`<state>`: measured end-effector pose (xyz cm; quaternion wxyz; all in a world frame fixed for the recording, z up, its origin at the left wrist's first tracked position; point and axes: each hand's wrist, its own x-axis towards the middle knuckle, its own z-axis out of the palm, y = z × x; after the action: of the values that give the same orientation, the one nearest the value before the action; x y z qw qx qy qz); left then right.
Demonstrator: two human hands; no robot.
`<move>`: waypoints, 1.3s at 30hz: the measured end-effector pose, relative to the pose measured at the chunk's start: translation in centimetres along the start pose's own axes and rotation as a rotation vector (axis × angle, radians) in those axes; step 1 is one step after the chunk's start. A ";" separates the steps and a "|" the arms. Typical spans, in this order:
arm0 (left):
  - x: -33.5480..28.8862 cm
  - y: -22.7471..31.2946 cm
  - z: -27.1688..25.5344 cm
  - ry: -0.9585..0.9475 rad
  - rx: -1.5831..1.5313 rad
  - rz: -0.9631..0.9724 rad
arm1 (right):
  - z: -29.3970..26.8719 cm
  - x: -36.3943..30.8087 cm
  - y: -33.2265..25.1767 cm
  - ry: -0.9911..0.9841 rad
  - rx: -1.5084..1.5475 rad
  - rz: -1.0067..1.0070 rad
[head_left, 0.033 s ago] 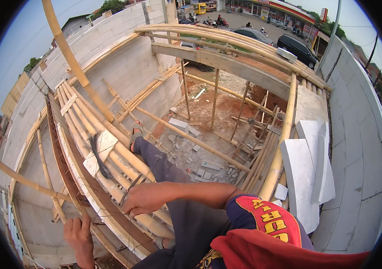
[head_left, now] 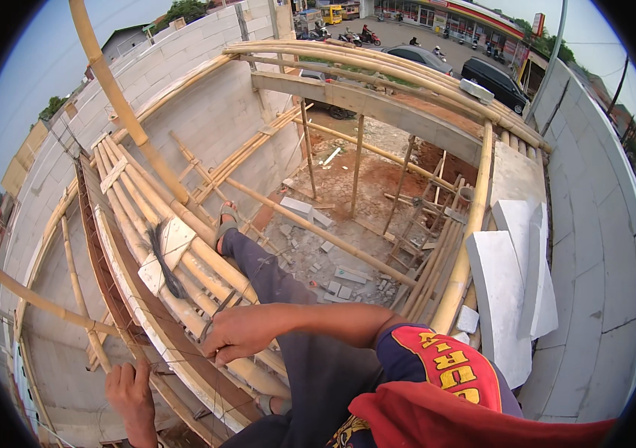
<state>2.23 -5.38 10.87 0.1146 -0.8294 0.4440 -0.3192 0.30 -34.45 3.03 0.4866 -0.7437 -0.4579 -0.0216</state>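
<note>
My right hand point(head_left: 239, 334) is closed round a thin dark metal hand tool point(head_left: 221, 308), whose kind I cannot make out. It hangs above the long reinforcement trough point(head_left: 202, 373) with boarded sides. Lower left, my left hand point(head_left: 131, 392) is at the trough's outer side, fingers curled and pinched at a thin dark wire point(head_left: 162, 372). Beyond my right hand, a bundle of dark tie wire point(head_left: 161, 257) lies over a pale board point(head_left: 176, 243) on the bamboo poles point(head_left: 213, 257). My sandalled foot point(head_left: 227, 218) rests on these poles.
A thick bamboo upright point(head_left: 120, 97) rises at the left. White blocks point(head_left: 501, 299) lean by the grey block wall point(head_left: 594, 246) at the right. Below is a deep drop to a rubble-strewn floor point(head_left: 318, 261), with wooden props point(head_left: 359, 164) under a concrete beam point(head_left: 377, 108).
</note>
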 end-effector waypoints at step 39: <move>-3.4 -1.6 -0.1 -0.015 0.169 0.003 | -3.1 -0.4 -1.5 0.146 0.068 -0.005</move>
<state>1.89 -1.72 10.22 0.1879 -0.8185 0.4158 -0.3491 0.26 -36.82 5.53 0.5434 -0.7222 -0.4235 -0.0614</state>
